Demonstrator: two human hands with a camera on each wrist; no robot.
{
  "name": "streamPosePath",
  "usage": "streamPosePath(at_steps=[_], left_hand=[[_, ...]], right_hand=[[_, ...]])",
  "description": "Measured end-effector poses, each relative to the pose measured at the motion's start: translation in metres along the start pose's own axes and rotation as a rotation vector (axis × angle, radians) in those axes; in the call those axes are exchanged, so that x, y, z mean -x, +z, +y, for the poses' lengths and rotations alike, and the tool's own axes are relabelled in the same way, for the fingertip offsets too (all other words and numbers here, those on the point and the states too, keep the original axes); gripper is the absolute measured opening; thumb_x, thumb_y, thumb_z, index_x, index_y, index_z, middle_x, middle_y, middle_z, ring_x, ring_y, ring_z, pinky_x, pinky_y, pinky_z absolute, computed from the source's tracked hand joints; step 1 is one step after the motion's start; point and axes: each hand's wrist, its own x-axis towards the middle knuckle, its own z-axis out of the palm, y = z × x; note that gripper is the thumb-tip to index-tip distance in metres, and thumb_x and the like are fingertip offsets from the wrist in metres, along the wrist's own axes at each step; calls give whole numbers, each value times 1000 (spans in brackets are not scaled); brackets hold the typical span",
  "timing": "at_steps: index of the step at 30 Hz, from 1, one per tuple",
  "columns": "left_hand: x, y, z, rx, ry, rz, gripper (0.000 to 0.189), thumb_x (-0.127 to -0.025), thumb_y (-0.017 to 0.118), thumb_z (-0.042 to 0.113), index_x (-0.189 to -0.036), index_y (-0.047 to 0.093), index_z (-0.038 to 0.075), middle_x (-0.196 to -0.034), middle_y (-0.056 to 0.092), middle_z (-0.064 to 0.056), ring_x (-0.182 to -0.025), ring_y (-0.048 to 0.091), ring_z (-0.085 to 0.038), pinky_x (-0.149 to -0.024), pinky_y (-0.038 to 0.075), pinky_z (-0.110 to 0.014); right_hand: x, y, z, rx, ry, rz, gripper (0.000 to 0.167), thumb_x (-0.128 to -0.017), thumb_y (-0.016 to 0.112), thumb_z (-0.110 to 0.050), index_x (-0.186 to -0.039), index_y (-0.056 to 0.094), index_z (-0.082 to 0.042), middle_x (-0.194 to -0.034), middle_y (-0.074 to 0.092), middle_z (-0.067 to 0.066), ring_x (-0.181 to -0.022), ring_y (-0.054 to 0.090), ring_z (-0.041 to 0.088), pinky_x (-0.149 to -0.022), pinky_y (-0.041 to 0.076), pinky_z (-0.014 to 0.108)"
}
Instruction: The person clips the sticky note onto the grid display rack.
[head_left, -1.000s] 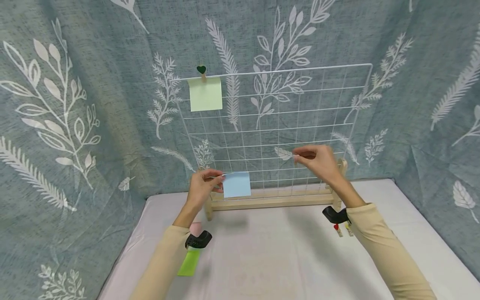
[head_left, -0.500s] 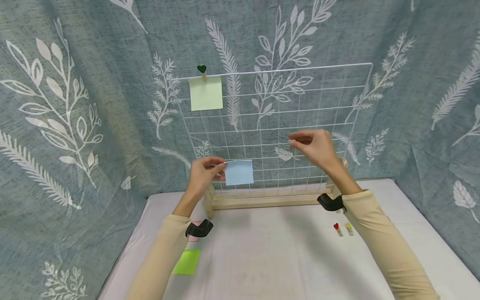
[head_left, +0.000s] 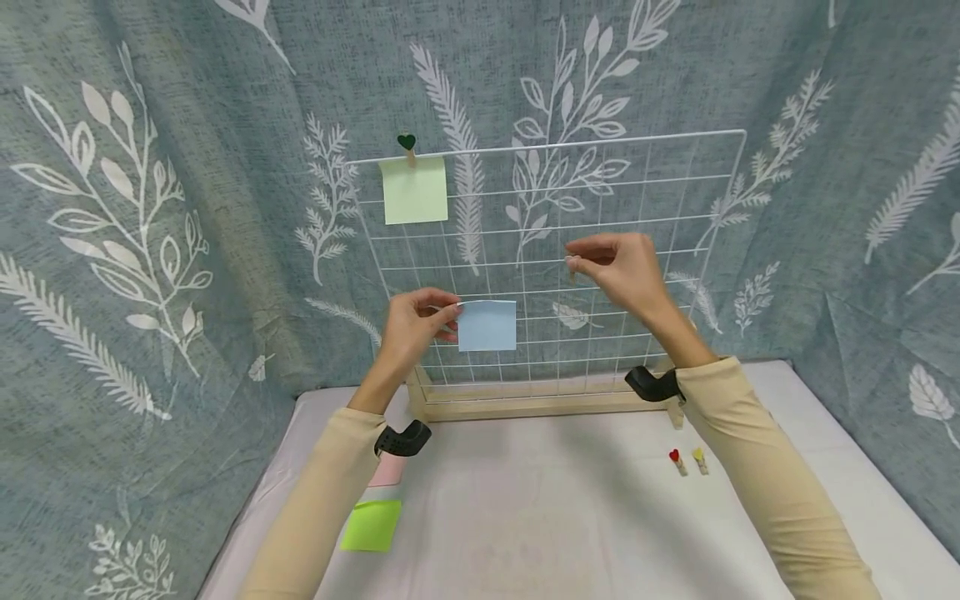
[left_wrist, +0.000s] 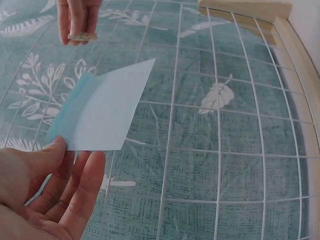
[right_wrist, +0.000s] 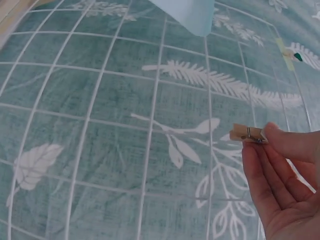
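Note:
My left hand (head_left: 417, 329) pinches a light blue sticky note (head_left: 487, 326) by its left corner, thumb on the near side. In the left wrist view the note (left_wrist: 107, 112) tilts and bends slightly. My right hand (head_left: 618, 267), higher and to the right, pinches a small wooden clothespin (right_wrist: 248, 133) between thumb and fingers. Both hands are in front of a white wire grid (head_left: 555, 218). At the grid's top left hangs a pale green sticky note (head_left: 415, 192), clipped by a clothespin with a dark green heart (head_left: 407, 142).
The grid stands in a wooden base (head_left: 540, 407) on a white-covered table (head_left: 525, 500). A pink note (head_left: 386, 470) and a bright green note (head_left: 372, 525) lie left. Clothespins with a red heart (head_left: 677, 461) and a yellow heart (head_left: 700, 459) lie right. Patterned grey-blue cloth (head_left: 247, 250) hangs behind.
Both hands have risen in front of the grid. The left hand carries the blue note up and slightly right; the right hand has also shifted left with its clothespin.

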Motion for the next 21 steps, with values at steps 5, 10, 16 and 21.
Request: streamPosePath(at_steps=[5,10,16,21], left_hand=[[-3,3,4,-10,18,3,16,-92,67,2,-105,69,-9,-92,67,-15,-67,65,-13,-62,63,-32],[-6,5,12,-13,37,10,16,-92,67,2,-104,69,-9,-93,67,-17,-66,64,-14,-61,63,-32],[-10,5,22,-16,77,9,16,-92,67,0,-104,69,-10,-94,66,-20,-63,64,-11,-60,62,-29],[-12,6,28,-39,93,-2,17,-92,67,3,-105,69,-9,-94,67,-20,-65,65,-11,-61,63,-30]], right_hand=[[-4,0,-6,3,10,-12,21,-89,73,-8,-108,74,0,-103,73,16,-90,71,27,-79,60,33],[-10,1,-9,10,-13,11,19,-88,74,-6,-106,75,0,-102,73,15,-86,72,26,-72,58,20],[-20,-1,-16,18,-66,31,16,-87,74,-3,-103,76,1,-100,74,15,-83,72,27,-68,55,16],[-28,-4,-23,32,-80,37,15,-87,74,-3,-101,77,-1,-100,74,14,-82,72,24,-69,57,16]])
